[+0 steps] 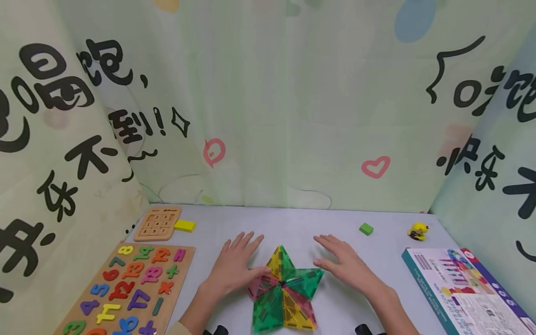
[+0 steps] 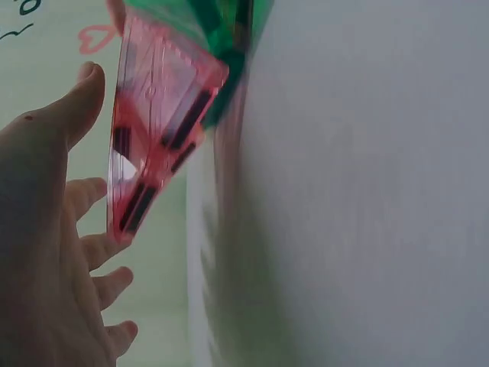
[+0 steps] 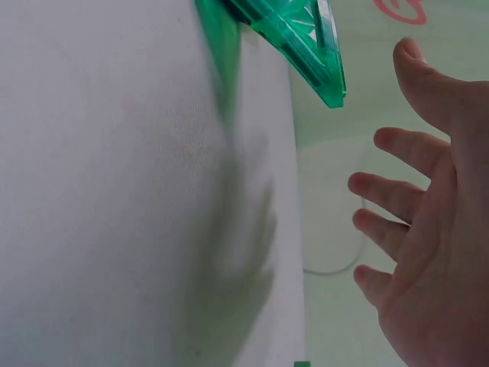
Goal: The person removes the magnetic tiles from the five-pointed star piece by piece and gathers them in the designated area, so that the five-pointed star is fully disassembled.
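Observation:
A star of translucent magnetic tiles point(image 1: 268, 304) in green, yellow and pink lies on the white table. Left of it hovers my left hand point(image 1: 234, 265), fingers spread and straight, its thumb at the star's upper left edge; whether it touches is hard to tell. From the left wrist view, the pink tile point point(image 2: 157, 122) appears beside that thumb, with dark magnets inside. My right hand point(image 1: 349, 263) is held apart from the star on the right, with fingers extended and nothing in them. A green tile point point(image 3: 306, 46) shows near it in the right wrist view.
At left lie a wooden number board point(image 1: 142, 279) with colourful digits, a small wooden grid board point(image 1: 158, 224) and a yellow block point(image 1: 184, 226). To the right are a green block point(image 1: 366, 229), a yellow duck toy point(image 1: 418, 231) and a flat box point(image 1: 469, 293). Printed curtains surround the table.

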The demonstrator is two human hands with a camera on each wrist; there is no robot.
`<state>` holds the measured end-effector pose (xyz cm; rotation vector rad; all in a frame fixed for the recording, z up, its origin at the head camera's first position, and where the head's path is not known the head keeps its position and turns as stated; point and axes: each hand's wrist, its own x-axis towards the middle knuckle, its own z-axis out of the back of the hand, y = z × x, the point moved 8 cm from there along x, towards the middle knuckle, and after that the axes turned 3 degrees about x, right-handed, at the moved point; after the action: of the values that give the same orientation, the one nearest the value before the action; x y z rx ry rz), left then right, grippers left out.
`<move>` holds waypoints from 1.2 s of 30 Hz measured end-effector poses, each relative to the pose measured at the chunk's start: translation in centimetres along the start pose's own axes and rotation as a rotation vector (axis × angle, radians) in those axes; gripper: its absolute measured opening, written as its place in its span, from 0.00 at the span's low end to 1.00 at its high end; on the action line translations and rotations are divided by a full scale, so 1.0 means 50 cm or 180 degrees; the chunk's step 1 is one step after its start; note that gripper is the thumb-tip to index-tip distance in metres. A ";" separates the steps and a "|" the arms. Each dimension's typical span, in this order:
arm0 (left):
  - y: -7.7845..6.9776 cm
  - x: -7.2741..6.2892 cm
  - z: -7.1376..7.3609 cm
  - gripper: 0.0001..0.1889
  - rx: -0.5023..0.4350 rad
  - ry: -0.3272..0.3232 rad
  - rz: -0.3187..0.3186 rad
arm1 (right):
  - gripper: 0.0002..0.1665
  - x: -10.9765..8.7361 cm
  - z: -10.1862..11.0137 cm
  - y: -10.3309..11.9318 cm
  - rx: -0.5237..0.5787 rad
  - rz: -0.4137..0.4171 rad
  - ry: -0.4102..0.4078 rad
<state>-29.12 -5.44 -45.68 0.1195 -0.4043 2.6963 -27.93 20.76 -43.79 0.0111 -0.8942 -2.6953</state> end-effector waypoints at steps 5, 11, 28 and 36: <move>-0.040 0.004 -0.022 0.45 -0.0116 0.0246 -0.0138 | 0.35 0.007 -0.037 0.010 0.0405 -0.0129 0.0386; -0.075 0.007 -0.040 0.38 -0.0117 0.0486 -0.0275 | 0.24 0.010 -0.068 0.034 0.0635 0.0040 0.0754; -0.093 0.012 -0.038 0.34 -0.0050 0.0601 -0.0215 | 0.20 0.002 -0.084 -0.013 0.2069 -0.0725 0.0721; -0.089 0.013 -0.040 0.35 -0.0035 0.0591 -0.0179 | 0.19 -0.007 -0.078 -0.023 0.2418 -0.0800 0.0382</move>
<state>-27.92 -0.68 -46.34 -0.1202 -0.3533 2.6210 -27.52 19.46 -47.62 0.4654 -1.9106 -2.3460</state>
